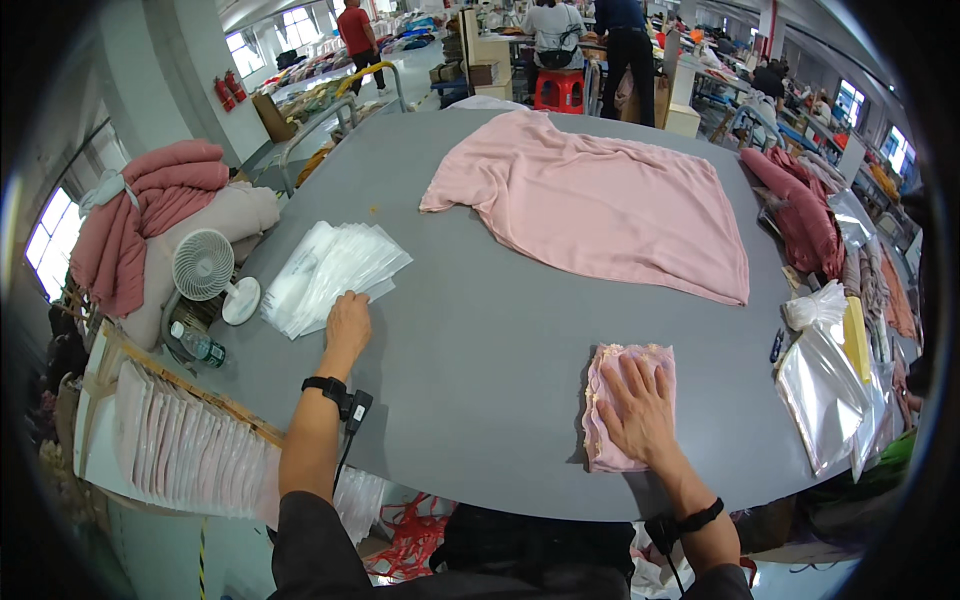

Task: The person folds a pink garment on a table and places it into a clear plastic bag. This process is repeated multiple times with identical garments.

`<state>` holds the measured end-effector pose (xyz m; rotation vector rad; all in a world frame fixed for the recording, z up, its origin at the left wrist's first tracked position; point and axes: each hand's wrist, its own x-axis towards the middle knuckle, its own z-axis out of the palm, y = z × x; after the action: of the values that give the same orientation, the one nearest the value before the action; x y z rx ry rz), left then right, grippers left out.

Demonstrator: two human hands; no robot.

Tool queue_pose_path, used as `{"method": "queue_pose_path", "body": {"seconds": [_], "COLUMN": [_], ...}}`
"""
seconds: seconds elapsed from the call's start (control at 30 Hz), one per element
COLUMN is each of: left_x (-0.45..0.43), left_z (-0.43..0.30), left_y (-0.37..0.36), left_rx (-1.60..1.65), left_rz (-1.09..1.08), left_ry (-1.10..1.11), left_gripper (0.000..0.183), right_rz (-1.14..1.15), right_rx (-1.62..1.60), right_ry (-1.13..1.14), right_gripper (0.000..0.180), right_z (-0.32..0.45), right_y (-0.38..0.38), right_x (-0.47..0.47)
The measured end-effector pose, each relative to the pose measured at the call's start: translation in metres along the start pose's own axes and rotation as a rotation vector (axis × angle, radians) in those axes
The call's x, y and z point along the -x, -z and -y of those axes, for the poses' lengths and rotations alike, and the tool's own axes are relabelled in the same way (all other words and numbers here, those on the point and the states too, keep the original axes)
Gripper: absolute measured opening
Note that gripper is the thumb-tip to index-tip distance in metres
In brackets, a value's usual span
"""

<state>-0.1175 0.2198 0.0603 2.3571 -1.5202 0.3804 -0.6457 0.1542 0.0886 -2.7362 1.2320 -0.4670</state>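
Note:
My left hand (349, 322) is at the lower right edge of a fanned stack of clear plastic bags (330, 274), fingers curled on the edge of a bag. My right hand (637, 405) lies flat, fingers spread, on a folded pink fabric piece (600, 457) with a frilled, beaded-looking edge, near the table's front edge. Farther back on the grey table (465, 360), a larger pink cloth (615, 202) is spread out with some wrinkles.
On the left are a small white fan (204, 264), a plastic bottle (199, 345), fabric rolls (202, 217) and a box of bagged pink items (187, 442). Clear film bags (825, 390) and rolled fabric (799, 214) line the right edge. Several people are in the background.

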Motion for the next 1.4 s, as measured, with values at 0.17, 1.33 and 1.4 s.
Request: {"method": "queue_pose_path", "body": {"seconds": [0.17, 1.33, 1.4], "left_x": [0.012, 0.076, 0.079], "left_z": [-0.045, -0.197, -0.2], "left_y": [0.01, 0.06, 0.054], "left_rx": [0.068, 0.495, 0.443], "left_rz": [0.068, 0.622, 0.622], "left_ry": [-0.234, -0.507, -0.539], "left_gripper": [0.014, 0.015, 0.015], "right_rz": [0.021, 0.21, 0.216], "right_rx": [-0.001, -0.295, -0.295], "right_ry": [-0.019, 0.262, 0.263], "right_gripper": [0.059, 0.013, 0.016], "right_z": [0.0, 0.099, 0.1], "right_y": [0.013, -0.048, -0.048], "right_x": [-0.014, -0.061, -0.063]}}
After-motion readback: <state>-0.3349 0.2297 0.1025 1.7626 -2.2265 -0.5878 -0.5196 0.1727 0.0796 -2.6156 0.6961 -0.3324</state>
